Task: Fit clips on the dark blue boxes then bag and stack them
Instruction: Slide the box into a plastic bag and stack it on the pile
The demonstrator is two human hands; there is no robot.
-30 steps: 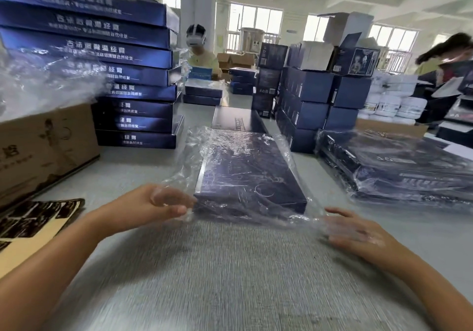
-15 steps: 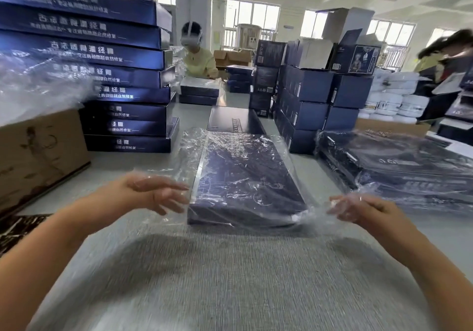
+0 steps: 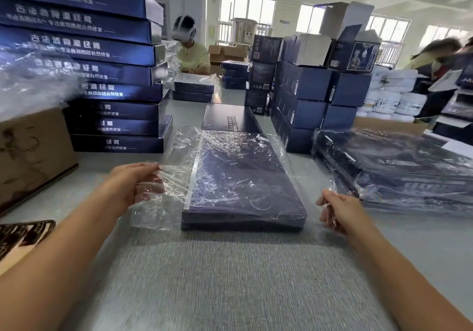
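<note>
head view: left hand (image 3: 135, 185) pinches the clear bag (image 3: 163, 192) at its open left edge; right hand (image 3: 337, 211) grips the bag's right edge. dark blue box (image 3: 243, 185) lies flat inside the bag, mid-desk (image 3: 230, 279), between both hands. stack of bagged boxes (image 3: 399, 167) to the right.
</note>
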